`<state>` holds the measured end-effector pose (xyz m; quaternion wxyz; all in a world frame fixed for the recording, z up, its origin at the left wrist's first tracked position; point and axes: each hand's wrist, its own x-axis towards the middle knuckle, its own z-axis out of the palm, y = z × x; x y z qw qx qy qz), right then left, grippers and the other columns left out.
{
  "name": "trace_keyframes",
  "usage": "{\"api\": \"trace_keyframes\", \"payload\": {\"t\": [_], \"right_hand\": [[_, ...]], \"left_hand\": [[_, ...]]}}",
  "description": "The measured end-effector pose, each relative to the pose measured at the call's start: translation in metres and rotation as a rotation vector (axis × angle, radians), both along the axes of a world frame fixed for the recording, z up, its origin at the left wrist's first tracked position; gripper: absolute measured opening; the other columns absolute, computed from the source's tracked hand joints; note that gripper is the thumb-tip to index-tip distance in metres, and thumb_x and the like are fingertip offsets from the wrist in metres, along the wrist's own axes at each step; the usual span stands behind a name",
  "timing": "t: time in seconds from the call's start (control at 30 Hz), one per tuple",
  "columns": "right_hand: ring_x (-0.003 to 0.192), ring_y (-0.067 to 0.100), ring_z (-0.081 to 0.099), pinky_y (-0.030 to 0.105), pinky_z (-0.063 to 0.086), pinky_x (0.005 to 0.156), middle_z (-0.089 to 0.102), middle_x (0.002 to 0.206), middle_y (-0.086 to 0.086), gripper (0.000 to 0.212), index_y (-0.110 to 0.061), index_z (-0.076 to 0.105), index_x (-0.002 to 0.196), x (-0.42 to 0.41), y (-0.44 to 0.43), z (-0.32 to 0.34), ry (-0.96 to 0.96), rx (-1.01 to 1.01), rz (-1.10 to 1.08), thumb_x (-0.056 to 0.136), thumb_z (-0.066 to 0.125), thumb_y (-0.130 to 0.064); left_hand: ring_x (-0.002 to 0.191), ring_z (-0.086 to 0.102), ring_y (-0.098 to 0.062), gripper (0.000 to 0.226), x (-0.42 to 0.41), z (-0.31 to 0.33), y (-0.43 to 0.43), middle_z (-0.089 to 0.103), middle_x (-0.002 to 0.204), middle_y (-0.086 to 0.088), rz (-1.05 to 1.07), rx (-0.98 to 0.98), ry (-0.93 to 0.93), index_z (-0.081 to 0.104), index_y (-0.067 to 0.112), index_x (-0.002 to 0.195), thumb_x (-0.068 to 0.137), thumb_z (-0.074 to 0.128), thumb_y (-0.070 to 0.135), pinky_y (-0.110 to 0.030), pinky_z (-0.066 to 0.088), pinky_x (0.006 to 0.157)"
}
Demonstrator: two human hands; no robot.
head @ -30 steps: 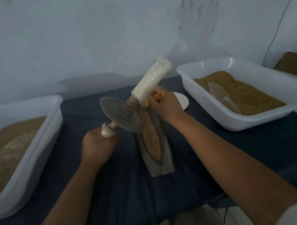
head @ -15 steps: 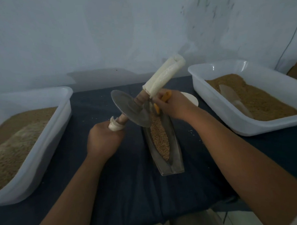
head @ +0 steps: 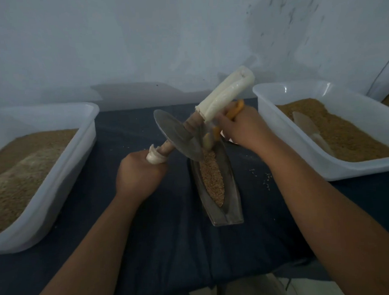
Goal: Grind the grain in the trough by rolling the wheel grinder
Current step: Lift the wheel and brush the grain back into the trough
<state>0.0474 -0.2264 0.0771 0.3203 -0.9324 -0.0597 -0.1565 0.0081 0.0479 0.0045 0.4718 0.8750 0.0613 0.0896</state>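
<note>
Since half a second ago, my right hand [head: 243, 125] has drawn a little to the right of the trough's [head: 231, 190] far end, and more of the orange tool [head: 237, 107] now sticks up above my knuckles. That hand is curled round the tool, back of the hand up. The tool's lower tip lies close by the disc, and I cannot tell whether it touches.

My left hand [head: 139, 171] makes a fist round the low, cloth-wrapped end of the wheel grinder [head: 177, 137], just left of the trough. The axle slants up from that fist to its white-wrapped free end, high over the trough's far right. The disc's bottom edge sits in the trough's far end, on the grain [head: 212, 179]. Both forearms reach in from the near side, one on each side of the trough.

The trough lies lengthwise on a dark cloth [head: 170, 247], with grain filling its channel. Well to its left, the left tub [head: 64, 174] holds brown grain and paler meal. To its right, the right tub [head: 300, 161] holds brown grain with a scoop [head: 307, 125] lying in it. Loose kernels [head: 267, 180] dot the cloth between the trough and the right tub.
</note>
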Motion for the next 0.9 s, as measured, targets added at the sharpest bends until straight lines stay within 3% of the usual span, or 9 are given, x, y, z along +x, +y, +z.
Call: {"api": "trace_keyframes", "payload": {"t": [0.1, 0.23, 0.3, 0.4, 0.47, 0.6, 0.73, 0.8, 0.9], "right_hand": [[0.063, 0.009, 0.063, 0.032, 0.049, 0.061, 0.069, 0.073, 0.002, 0.032, -0.018, 0.061, 0.086, 0.0, 0.001, 0.003, -0.046, 0.065, -0.01, 0.104, 0.054, -0.043], [0.065, 0.003, 0.059, 0.031, 0.036, 0.06, 0.066, 0.073, -0.003, 0.032, -0.02, 0.059, 0.083, -0.005, 0.014, -0.01, 0.135, -0.096, 0.052, 0.106, 0.054, -0.041], [0.065, 0.001, 0.06, 0.029, 0.036, 0.058, 0.064, 0.07, -0.004, 0.033, -0.023, 0.059, 0.079, -0.012, 0.008, -0.003, 0.112, -0.146, 0.069, 0.106, 0.055, -0.043], [0.058, 0.006, 0.063, 0.026, 0.048, 0.054, 0.067, 0.063, 0.0, 0.038, -0.022, 0.064, 0.076, -0.031, -0.007, 0.022, -0.045, 0.014, 0.026, 0.102, 0.059, -0.05], [0.047, 0.009, 0.06, 0.018, 0.046, 0.047, 0.067, 0.057, 0.002, 0.044, -0.018, 0.066, 0.073, -0.046, -0.014, 0.038, -0.086, 0.167, 0.021, 0.099, 0.061, -0.054], [0.04, 0.016, 0.043, 0.023, 0.032, 0.039, 0.057, 0.051, 0.01, 0.041, -0.012, 0.065, 0.07, -0.061, -0.017, 0.044, 0.186, 0.351, 0.148, 0.101, 0.061, -0.038], [0.039, 0.016, 0.036, 0.022, 0.028, 0.041, 0.055, 0.052, 0.009, 0.037, -0.02, 0.063, 0.066, -0.057, -0.011, 0.022, 0.477, 0.262, 0.264, 0.101, 0.056, -0.029], [0.04, 0.016, 0.043, 0.026, 0.036, 0.043, 0.059, 0.053, 0.005, 0.037, -0.018, 0.06, 0.068, -0.052, -0.005, 0.011, 0.439, 0.168, 0.254, 0.104, 0.054, -0.027], [0.044, 0.016, 0.054, 0.029, 0.046, 0.05, 0.065, 0.055, 0.005, 0.038, -0.014, 0.059, 0.071, -0.043, -0.002, 0.004, 0.198, 0.035, 0.172, 0.105, 0.052, -0.03]], "left_hand": [[0.056, 0.063, -0.008, 0.012, -0.001, 0.003, -0.001, 0.068, 0.065, 0.015, -0.011, -0.01, 0.001, 0.069, 0.041, 0.077, 0.066, 0.072, 0.04, -0.029, 0.044, 0.055], [0.058, 0.064, -0.01, 0.01, -0.001, 0.004, 0.002, 0.067, 0.064, 0.013, -0.008, -0.009, -0.008, 0.068, 0.04, 0.076, 0.071, 0.076, 0.036, -0.031, 0.044, 0.056], [0.056, 0.063, -0.009, 0.008, -0.002, 0.004, 0.003, 0.067, 0.063, 0.012, 0.004, -0.008, -0.005, 0.068, 0.038, 0.075, 0.07, 0.074, 0.036, -0.032, 0.045, 0.055], [0.06, 0.065, -0.016, 0.006, -0.001, 0.003, 0.001, 0.067, 0.063, 0.012, 0.004, -0.013, -0.002, 0.068, 0.038, 0.076, 0.07, 0.071, 0.038, -0.032, 0.047, 0.056], [0.061, 0.066, -0.016, 0.007, -0.001, 0.003, 0.0, 0.067, 0.063, 0.012, 0.003, -0.017, -0.004, 0.068, 0.038, 0.075, 0.069, 0.07, 0.04, -0.032, 0.048, 0.057], [0.057, 0.064, -0.013, 0.017, -0.001, 0.001, -0.001, 0.067, 0.063, 0.013, 0.015, 0.014, -0.026, 0.068, 0.031, 0.073, 0.067, 0.065, 0.047, -0.03, 0.047, 0.054], [0.058, 0.063, -0.01, 0.015, -0.002, 0.003, -0.002, 0.067, 0.066, 0.018, -0.006, 0.08, -0.052, 0.066, 0.044, 0.077, 0.066, 0.06, 0.052, -0.029, 0.046, 0.054], [0.059, 0.064, -0.011, 0.014, -0.002, 0.003, -0.001, 0.067, 0.066, 0.017, -0.001, 0.092, -0.05, 0.067, 0.04, 0.077, 0.068, 0.062, 0.05, -0.031, 0.049, 0.056], [0.06, 0.065, -0.012, 0.008, -0.001, 0.001, 0.0, 0.067, 0.067, 0.015, -0.004, 0.089, -0.043, 0.068, 0.034, 0.075, 0.074, 0.069, 0.042, -0.033, 0.05, 0.056]]}}
